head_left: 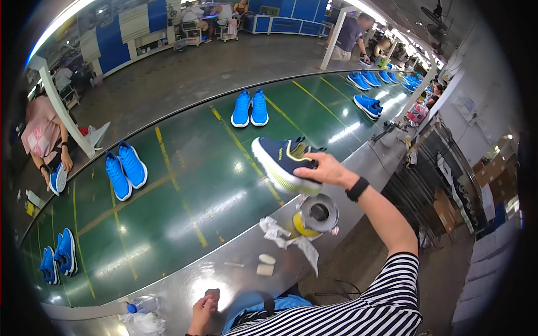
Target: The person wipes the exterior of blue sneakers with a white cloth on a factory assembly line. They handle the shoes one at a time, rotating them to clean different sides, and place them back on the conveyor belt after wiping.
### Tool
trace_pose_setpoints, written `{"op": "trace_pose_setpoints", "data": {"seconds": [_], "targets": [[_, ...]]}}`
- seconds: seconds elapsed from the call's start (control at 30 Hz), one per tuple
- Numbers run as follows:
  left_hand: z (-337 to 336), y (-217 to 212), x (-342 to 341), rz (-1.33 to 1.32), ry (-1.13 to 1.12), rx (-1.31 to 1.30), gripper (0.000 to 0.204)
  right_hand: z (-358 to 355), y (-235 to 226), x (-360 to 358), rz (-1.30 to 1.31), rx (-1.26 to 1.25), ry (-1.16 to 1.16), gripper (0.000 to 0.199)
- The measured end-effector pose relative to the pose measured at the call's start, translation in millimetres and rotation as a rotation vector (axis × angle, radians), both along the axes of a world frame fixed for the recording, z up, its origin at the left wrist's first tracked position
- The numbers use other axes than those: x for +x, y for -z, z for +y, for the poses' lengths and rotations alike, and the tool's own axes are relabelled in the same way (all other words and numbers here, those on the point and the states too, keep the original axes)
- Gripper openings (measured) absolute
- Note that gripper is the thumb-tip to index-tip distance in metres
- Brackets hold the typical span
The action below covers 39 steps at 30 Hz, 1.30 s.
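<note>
Out over the near side of the green conveyor belt (185,162), my right hand (330,171) grips a navy sneaker (274,152) with a pale lime and white sole. Its toe points left, and the sole is slightly blurred. Low in the view, beside the metal ledge (185,280), my left hand (204,309) is closed on a small brown lump (213,293); its exact kind is unclear. Below the sneaker stands an open round can (306,223) with yellow on its side. Crumpled white paper (288,238) lies against the can.
Blue sneakers (241,109) stand in pairs along the belt, with more blue sneakers (370,106) at far right. On the ledge lie a small pale block (265,270) and a clear blue-capped bottle (147,305). Across the belt, a person in pink (45,131) handles a blue shoe (58,179).
</note>
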<state>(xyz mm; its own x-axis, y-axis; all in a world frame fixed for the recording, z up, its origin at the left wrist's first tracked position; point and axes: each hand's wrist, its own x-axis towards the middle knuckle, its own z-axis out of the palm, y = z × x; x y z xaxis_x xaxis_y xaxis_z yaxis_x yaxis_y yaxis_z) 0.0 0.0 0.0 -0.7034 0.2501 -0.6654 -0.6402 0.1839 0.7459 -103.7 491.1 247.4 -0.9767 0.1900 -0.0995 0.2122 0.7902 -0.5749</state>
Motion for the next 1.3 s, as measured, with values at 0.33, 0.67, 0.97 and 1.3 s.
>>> {"op": "trace_pose_setpoints", "data": {"seconds": [0.33, 0.67, 0.97, 1.3], "targets": [[140, -56, 31, 0.037, 0.100, -0.347, 0.032, 231, 171, -116, 0.156, 0.484, -0.061, 0.038], [164, -39, 63, -0.169, -0.091, -0.435, 0.027, 255, 218, -129, -0.039, 0.331, -0.199, 0.045], [173, -32, 68, -0.036, -0.014, -0.466, 0.029, 208, 55, -50, 0.474, -0.644, 0.234, 0.027], [125, -43, 85, 0.074, 0.195, -0.445, 0.029, 54, -90, 63, 1.428, -0.616, -0.531, 0.016]]}}
